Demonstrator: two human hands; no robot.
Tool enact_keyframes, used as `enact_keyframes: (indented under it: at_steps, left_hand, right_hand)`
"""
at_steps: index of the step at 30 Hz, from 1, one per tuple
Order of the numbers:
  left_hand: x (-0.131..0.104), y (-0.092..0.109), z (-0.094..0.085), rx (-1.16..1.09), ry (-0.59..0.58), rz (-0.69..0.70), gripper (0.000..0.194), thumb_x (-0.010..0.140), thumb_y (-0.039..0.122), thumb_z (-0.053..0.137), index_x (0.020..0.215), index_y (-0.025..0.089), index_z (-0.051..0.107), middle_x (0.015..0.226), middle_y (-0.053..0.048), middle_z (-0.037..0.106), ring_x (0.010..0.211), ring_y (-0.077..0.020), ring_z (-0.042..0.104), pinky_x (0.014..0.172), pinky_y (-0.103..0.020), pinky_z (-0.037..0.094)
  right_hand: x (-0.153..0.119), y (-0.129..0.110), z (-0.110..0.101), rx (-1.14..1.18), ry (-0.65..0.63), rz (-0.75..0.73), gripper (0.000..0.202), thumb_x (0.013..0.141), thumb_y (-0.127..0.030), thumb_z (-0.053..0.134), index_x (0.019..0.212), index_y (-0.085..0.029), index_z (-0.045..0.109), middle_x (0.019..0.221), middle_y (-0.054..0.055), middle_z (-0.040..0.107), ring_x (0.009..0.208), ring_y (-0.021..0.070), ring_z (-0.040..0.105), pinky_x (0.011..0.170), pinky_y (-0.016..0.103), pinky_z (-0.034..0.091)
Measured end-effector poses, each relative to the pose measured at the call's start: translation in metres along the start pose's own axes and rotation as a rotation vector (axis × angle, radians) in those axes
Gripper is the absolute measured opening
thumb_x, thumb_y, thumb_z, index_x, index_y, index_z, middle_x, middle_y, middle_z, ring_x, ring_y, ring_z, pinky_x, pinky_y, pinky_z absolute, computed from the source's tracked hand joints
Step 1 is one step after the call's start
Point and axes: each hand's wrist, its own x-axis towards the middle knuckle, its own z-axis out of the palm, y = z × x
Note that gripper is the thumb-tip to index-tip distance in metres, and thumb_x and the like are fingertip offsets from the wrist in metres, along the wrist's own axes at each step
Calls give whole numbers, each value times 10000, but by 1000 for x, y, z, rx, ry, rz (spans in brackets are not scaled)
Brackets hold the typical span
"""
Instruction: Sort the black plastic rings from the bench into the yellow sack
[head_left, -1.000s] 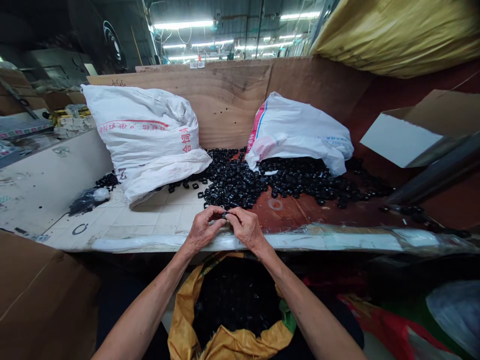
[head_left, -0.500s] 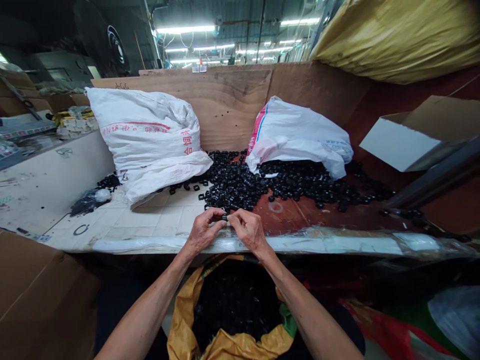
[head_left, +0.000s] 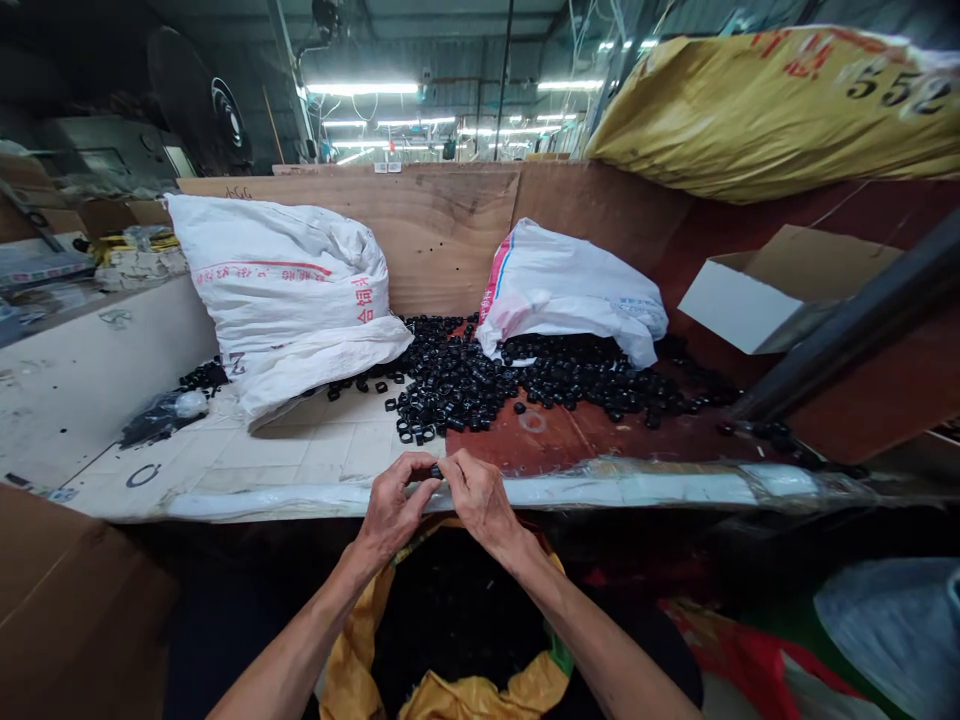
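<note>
White sacks (two) (head_left: 292,290): flanking and partly covering the heaped black rings (head_left: 454,385). Yellow sack (head_left: 780,110): now showing "552", unseen a second ago. Left hand (head_left: 397,500), right hand (head_left: 476,500): both pinching one small black piece (head_left: 436,472) near the table's front edge (head_left: 300,501). Sacks creasing in soft folds; rings gleaming, hollow.

The surface (head_left: 330,445) is pale at left and reddish-brown at right, its front edge (head_left: 600,490) covered in whitish wrapping. Small black parts (head_left: 450,385) lie loose across the middle and toward the right. A left white sack (head_left: 292,280), a right white sack (head_left: 570,285) and a dark plastic bag (head_left: 150,422) rest there.
</note>
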Motion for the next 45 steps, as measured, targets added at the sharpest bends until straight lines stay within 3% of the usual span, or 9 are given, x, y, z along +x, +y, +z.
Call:
enact_keyframes:
  at_steps: [5, 11, 14, 19, 22, 27, 34, 37, 45]
  left_hand:
    - [-11, 2, 7, -82, -6, -70, 181, 910, 276, 651, 1073, 199, 660, 1020, -48, 696, 925, -180, 668, 865, -305, 542]
    - [-22, 14, -9, 178, -112, 59, 179, 933, 250, 580, 1087, 198, 654, 1054, -62, 694, 977, -194, 661, 895, -330, 524]
    - [-14, 21, -27, 232, -366, -64, 182, 886, 305, 649, 1027, 192, 670, 899, -32, 703, 817, -180, 669, 744, -285, 536]
    - [32, -6, -25, 491, 22, -43, 266, 786, 241, 719, 1041, 187, 670, 934, -33, 640, 644, -142, 594, 690, -306, 515]
    - [52, -31, -16, 593, 35, 34, 340, 790, 151, 676, 1126, 198, 666, 970, -37, 610, 660, -151, 592, 732, -324, 516]
    - [51, -42, -15, 604, -10, 89, 242, 828, 110, 616, 1039, 212, 678, 963, -38, 633, 746, -181, 619, 768, -318, 504]
    - [45, -33, -15, 556, -41, 60, 217, 797, 121, 653, 984, 231, 669, 1082, -37, 684, 761, -171, 641, 776, -315, 500]
    - [46, -32, -14, 489, -46, 38, 198, 784, 143, 675, 959, 235, 673, 922, -8, 705, 782, -179, 633, 798, -317, 496]
    - [48, -26, -21, -222, 1, -245, 319, 702, 277, 817, 968, 172, 676, 917, -19, 697, 805, -143, 652, 755, -271, 542]
  right_hand:
    - [-10, -15, -3, 98, -33, 10, 165, 949, -298, 516, 929, -186, 635, 835, 52, 688, 710, 172, 646, 673, 262, 481]
    - [-15, -25, -3, 319, -202, 481, 185, 894, -327, 505, 790, -198, 588, 530, -55, 556, 367, 114, 493, 420, 221, 379]
    - [-2, -12, -18, 69, -338, 345, 280, 870, -328, 581, 626, -190, 584, 498, -32, 551, 455, 124, 531, 488, 223, 384]
    - [40, 18, -19, -311, -112, 39, 188, 850, -145, 597, 1008, -170, 694, 854, 48, 679, 788, 186, 638, 738, 270, 470]
    - [54, 27, -1, -436, -217, -48, 344, 888, -155, 600, 1228, -198, 630, 1044, 81, 646, 856, 198, 648, 732, 273, 476]
    - [54, 33, 15, -585, -250, 4, 142, 943, -239, 594, 1069, -201, 648, 1033, 85, 617, 764, 194, 616, 659, 281, 452]
    - [50, 39, 6, -328, -197, -64, 127, 852, -118, 641, 952, -193, 661, 956, 40, 639, 792, 176, 597, 748, 279, 460]
    - [50, 38, 1, -181, -159, -47, 156, 848, -111, 625, 963, -200, 683, 943, 21, 648, 790, 158, 599, 755, 269, 464]
    - [52, 42, 0, 261, -163, -32, 290, 824, -142, 629, 1096, -197, 713, 1036, 49, 669, 865, 147, 639, 745, 251, 514]
